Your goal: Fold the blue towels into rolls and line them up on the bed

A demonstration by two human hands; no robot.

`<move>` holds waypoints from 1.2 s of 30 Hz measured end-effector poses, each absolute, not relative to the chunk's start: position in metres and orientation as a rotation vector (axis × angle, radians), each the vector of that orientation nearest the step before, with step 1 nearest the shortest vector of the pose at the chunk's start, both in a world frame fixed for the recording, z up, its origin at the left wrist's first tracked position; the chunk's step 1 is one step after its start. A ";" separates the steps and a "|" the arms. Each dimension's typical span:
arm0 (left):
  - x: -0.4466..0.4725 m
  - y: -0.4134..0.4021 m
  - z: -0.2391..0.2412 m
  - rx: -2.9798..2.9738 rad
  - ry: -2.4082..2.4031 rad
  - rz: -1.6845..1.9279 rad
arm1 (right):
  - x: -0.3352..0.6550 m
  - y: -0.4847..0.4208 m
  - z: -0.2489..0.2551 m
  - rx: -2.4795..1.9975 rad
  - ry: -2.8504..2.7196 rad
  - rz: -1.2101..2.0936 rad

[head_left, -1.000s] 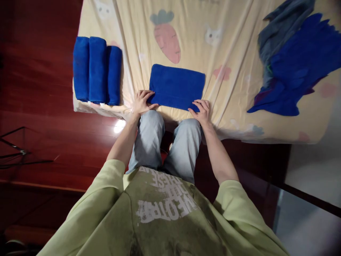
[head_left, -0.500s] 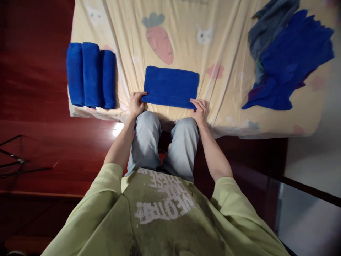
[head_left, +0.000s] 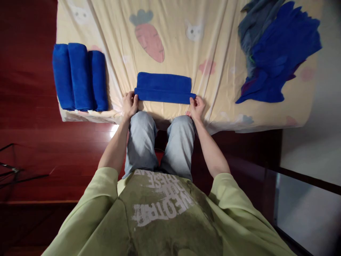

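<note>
A blue towel (head_left: 163, 81) lies on the bed in front of my knees, its near part folded over into a long flat strip. My left hand (head_left: 130, 105) pinches the left end of that strip, thumb on top. At the opposite end, my right hand (head_left: 197, 107) grips the right corner between thumb and fingers. To the left sit three rolled blue towels (head_left: 81, 78), side by side near the bed's edge. A loose heap of blue cloths (head_left: 285, 53) lies to the right, with a grey cloth (head_left: 257, 30) against it.
The bed wears a pale yellow sheet (head_left: 176, 49) printed with a carrot and rabbit faces. Its near edge hangs just beyond my knees. Dark red flooring (head_left: 87, 153) spreads to the left, where thin black stand legs (head_left: 16, 170) show.
Both hands have turned the towel's near edge up and over, away from me, making a folded strip. The whole view has shifted slightly, so the surroundings appear further left.
</note>
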State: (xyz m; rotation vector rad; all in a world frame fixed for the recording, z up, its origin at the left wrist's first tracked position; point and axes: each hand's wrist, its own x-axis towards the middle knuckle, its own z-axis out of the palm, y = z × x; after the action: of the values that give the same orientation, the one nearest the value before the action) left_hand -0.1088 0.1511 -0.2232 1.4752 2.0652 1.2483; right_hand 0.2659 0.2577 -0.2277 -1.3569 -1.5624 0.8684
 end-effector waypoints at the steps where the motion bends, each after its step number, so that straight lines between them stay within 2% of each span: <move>1: -0.108 0.151 -0.225 1.472 2.088 1.251 | 0.266 0.259 -0.229 -1.348 -1.553 0.887; 19: -0.102 0.154 -0.220 1.482 2.182 1.278 | 0.254 0.267 -0.231 -1.421 -1.509 0.865; 36: -0.102 0.150 -0.224 1.479 2.204 1.228 | 0.258 0.260 -0.220 -1.304 -1.525 0.830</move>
State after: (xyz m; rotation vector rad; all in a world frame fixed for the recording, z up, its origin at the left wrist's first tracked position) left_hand -0.1024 0.1500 -0.2239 1.4785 2.2044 1.2283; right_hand 0.2576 0.2600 -0.2201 -1.3040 -1.5251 0.8301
